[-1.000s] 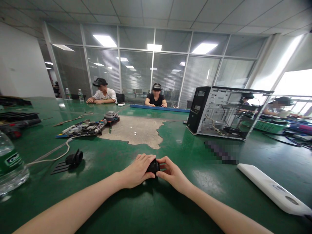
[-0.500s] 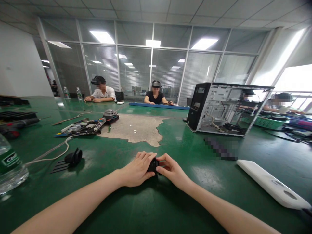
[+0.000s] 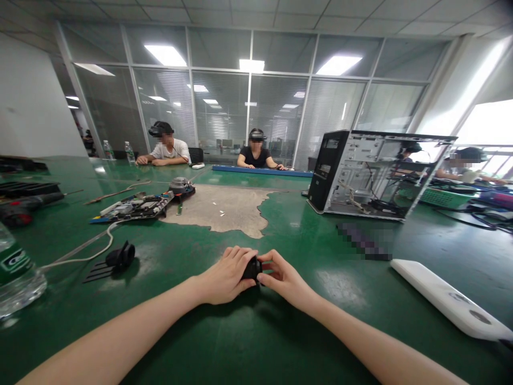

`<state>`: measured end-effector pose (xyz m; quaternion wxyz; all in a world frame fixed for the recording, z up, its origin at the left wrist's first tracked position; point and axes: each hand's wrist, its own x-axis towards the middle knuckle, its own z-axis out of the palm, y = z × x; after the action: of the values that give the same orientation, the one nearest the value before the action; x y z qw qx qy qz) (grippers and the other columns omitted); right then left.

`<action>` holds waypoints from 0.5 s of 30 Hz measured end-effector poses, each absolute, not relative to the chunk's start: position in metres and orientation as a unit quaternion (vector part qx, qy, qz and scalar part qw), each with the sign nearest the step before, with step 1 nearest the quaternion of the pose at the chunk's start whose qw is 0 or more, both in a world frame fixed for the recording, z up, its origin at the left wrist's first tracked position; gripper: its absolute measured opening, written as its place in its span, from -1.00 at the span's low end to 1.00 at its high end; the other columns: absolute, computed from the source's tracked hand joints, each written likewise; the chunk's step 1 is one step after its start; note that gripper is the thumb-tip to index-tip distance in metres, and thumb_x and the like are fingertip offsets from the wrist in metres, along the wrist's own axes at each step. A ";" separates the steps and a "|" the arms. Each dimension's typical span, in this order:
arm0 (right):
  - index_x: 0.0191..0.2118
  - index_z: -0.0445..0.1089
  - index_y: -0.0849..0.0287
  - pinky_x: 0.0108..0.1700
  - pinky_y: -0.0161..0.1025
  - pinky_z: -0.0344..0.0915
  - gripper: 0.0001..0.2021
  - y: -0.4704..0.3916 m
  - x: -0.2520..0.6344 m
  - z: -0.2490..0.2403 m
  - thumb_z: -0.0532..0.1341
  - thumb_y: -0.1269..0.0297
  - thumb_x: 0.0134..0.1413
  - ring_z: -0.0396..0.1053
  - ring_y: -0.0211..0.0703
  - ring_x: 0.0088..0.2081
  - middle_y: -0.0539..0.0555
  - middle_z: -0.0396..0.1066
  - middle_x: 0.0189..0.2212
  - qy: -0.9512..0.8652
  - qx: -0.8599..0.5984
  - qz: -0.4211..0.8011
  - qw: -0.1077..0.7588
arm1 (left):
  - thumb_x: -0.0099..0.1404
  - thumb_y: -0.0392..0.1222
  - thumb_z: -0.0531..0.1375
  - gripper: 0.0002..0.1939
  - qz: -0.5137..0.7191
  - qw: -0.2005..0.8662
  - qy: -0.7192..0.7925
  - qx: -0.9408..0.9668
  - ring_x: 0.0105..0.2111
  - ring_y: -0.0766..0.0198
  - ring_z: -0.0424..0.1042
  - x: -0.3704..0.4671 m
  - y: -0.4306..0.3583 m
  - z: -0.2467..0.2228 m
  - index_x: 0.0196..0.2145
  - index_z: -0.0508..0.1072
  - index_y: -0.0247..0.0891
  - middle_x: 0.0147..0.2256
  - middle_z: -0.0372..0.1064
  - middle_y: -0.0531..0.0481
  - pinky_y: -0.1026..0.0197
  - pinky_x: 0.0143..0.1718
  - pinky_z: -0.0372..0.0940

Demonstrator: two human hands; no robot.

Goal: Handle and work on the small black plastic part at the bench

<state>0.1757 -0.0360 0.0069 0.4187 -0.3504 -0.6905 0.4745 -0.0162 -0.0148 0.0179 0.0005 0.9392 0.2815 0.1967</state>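
Observation:
Both hands meet around a small black rounded part (image 3: 251, 269) just above the green table (image 3: 224, 342). My left hand (image 3: 227, 274) is wrapped over it from the left, its palm and fingers hiding much of it. The thumb and fingers of my right hand (image 3: 282, 275) pinch its right end. What kind of part it is, I cannot make out. To the left lies another black plastic piece (image 3: 120, 258) with a round ring-shaped end and several long prongs.
A circuit board (image 3: 138, 206) lies left of a bare patch (image 3: 224, 208). An open computer case (image 3: 372, 176) stands at right, near a long white device (image 3: 444, 297). A water bottle (image 3: 18, 272) and a drill (image 3: 28, 203) are at left. Two people (image 3: 256, 155) sit opposite.
The view has tilted very slightly. Both hands keep the same hold on the black part, with hardly any movement.

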 end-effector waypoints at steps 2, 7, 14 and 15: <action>-0.28 0.19 0.14 -0.28 -0.25 0.28 -0.77 -0.034 0.174 0.007 0.21 0.21 -0.06 0.31 -0.20 -0.25 0.00 0.28 -0.34 -0.679 -0.362 0.478 0.423 | 0.27 -0.05 -0.02 -0.53 0.202 0.003 0.282 0.938 -0.09 0.05 0.12 -0.015 -0.015 0.018 0.06 0.01 -0.30 -0.03 0.11 -0.21 -0.04 -0.05 0.02; -0.25 0.20 0.13 -0.21 -0.20 0.29 -0.75 -0.030 0.173 0.006 0.20 0.19 -0.06 0.31 -0.20 -0.23 0.03 0.27 -0.25 -0.671 -0.373 0.476 0.429 | 0.12 0.11 0.12 -0.34 0.211 0.014 0.290 0.933 -0.13 0.05 0.14 -0.013 -0.014 0.019 0.05 0.00 -0.30 -0.06 0.14 -0.19 -0.02 -0.08 0.05; -0.23 0.18 0.12 -0.18 -0.23 0.31 -0.75 -0.036 0.177 0.004 0.21 0.31 -0.06 0.27 -0.16 -0.12 0.02 0.22 -0.22 -0.713 -0.334 0.448 0.423 | 0.10 0.08 0.15 -0.33 0.213 0.009 0.294 0.932 -0.11 0.04 0.13 -0.012 -0.014 0.018 0.05 0.00 -0.29 -0.04 0.14 -0.19 -0.03 -0.07 0.04; -0.23 0.18 0.12 -0.18 -0.23 0.31 -0.77 -0.037 0.177 0.004 0.21 0.31 -0.05 0.28 -0.16 -0.12 0.02 0.22 -0.23 -0.714 -0.333 0.447 0.424 | 0.10 0.08 0.15 -0.33 0.214 0.008 0.293 0.932 -0.11 0.04 0.13 -0.012 -0.014 0.018 0.06 0.00 -0.29 -0.04 0.14 -0.19 -0.03 -0.07 0.04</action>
<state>0.1768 -0.0367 0.0042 0.4238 -0.3330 -0.7137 0.4473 -0.0122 -0.0137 0.0177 0.0082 0.9318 0.2935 0.2135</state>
